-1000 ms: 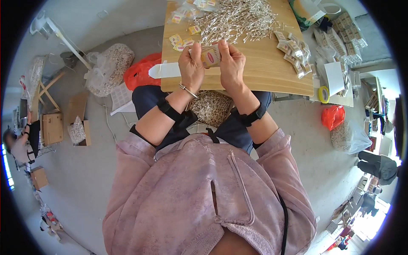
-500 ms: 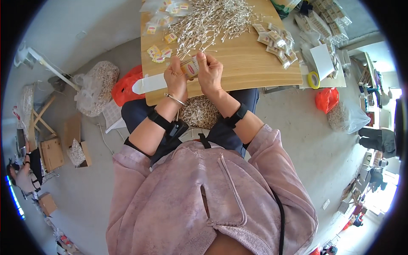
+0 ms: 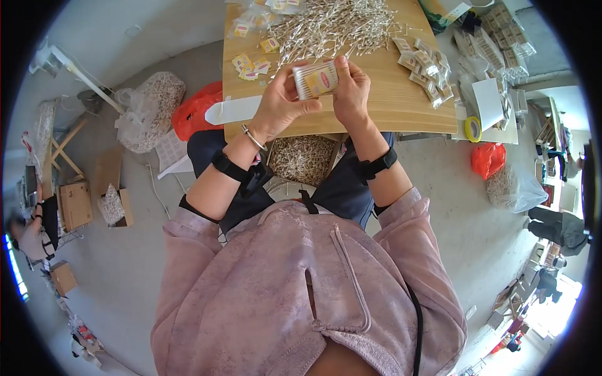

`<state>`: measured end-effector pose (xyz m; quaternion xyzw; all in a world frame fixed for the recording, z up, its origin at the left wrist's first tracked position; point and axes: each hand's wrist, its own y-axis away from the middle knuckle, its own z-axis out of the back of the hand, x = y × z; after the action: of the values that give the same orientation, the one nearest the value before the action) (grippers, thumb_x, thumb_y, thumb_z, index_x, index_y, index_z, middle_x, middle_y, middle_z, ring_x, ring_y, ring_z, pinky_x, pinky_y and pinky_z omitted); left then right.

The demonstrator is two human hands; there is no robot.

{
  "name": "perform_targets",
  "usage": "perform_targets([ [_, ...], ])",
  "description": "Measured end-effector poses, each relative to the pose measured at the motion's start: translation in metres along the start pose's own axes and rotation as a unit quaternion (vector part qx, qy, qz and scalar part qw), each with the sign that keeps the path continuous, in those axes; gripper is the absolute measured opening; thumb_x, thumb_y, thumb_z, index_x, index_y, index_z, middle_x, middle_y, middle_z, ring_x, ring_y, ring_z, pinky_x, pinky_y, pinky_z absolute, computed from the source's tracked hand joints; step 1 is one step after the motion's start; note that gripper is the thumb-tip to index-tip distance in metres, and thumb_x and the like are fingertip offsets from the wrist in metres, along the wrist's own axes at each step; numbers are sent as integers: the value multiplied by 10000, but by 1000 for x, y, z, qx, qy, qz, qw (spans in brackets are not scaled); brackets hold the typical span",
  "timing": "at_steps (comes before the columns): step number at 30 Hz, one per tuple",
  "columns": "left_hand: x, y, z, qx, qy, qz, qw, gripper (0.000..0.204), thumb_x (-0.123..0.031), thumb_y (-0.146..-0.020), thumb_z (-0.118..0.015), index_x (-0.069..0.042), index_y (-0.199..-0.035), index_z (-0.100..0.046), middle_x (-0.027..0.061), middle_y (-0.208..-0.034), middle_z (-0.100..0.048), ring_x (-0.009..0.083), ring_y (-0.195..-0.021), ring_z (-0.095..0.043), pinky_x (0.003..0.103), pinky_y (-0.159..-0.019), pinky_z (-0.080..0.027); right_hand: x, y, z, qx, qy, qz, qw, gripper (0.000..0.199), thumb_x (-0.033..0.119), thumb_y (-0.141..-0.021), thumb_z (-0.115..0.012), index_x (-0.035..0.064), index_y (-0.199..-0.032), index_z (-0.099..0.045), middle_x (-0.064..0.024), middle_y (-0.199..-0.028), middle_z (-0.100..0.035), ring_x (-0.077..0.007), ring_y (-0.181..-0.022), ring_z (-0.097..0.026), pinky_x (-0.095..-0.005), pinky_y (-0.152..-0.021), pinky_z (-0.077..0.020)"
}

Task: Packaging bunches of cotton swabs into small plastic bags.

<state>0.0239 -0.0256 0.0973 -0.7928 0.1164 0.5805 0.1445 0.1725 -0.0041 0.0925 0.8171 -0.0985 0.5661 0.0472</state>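
Observation:
A flat clear pack of cotton swabs (image 3: pixel 313 80), with a yellow and red label card inside, is held above the table's near edge. My right hand (image 3: pixel 351 91) grips its right end, thumb on the upper face. My left hand (image 3: pixel 279 103) is wrapped about its left end, the thumb stretched along the lower edge and the other fingers partly hidden behind. Beyond lies a big heap of loose cotton swabs (image 3: pixel 338 28). Several small label cards (image 3: pixel 249 66) lie to the left of it, with clear plastic bags (image 3: pixel 251 19) behind them.
Several filled packs (image 3: pixel 426 69) are piled on the right of the wooden table (image 3: pixel 389 116). A white strip (image 3: pixel 235 111) sticks out past its left edge. Below it, between my knees, sits a box of swabs (image 3: pixel 302 160). Yellow tape (image 3: pixel 473 129) hangs at the right.
My hands have shifted right and turned the pack so its swab heads show at the left end. My left thumb has come off the pack's face and stretched out below it.

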Motion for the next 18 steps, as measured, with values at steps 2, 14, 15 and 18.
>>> perform_targets([
  [2, 2, 2, -6, 30, 27, -70, 997, 936, -116, -658, -834, -57, -1396, -262, 84, -1342, -410, 196, -1249, -415, 336, -1036, -366, 4, -1, -2, -12, -176, -123, 977, 272, 226, -950, -528, -24, -882, -609, -41, -764, -615, -102, -645, -577, -264, -605, -504],
  [14, -48, 2, 7, 164, -351, -230, 893, 321, -191, -597, -825, -176, -895, -708, -48, -991, -694, 174, -1201, -510, 405, -1149, -88, 26, 40, -23, 175, -231, -378, 879, 224, 229, -933, -495, 37, -1005, -587, -87, -875, -643, -190, -669, -642, -295, -559, -558],
  [15, -52, 3, 7, 164, -352, -230, 893, 321, -191, -597, -825, -176, -895, -708, -48, -991, -694, 174, -1201, -510, 405, -1149, -88, 30, 43, -25, 176, -231, -378, 879, 224, 229, -933, -495, 37, -1005, -587, -87, -875, -643, -190, -669, -642, -295, -559, -558],
  [18, -61, 4, 5, 215, -342, -188, 895, 230, -179, -615, -807, -203, -824, -715, -53, -909, -707, 133, -1116, -575, 404, -1147, -117, 28, 46, -23, 216, -269, -401, 849, 214, 245, -923, -519, 50, -979, -589, -76, -853, -635, -175, -607, -620, -262, -480, -497],
])
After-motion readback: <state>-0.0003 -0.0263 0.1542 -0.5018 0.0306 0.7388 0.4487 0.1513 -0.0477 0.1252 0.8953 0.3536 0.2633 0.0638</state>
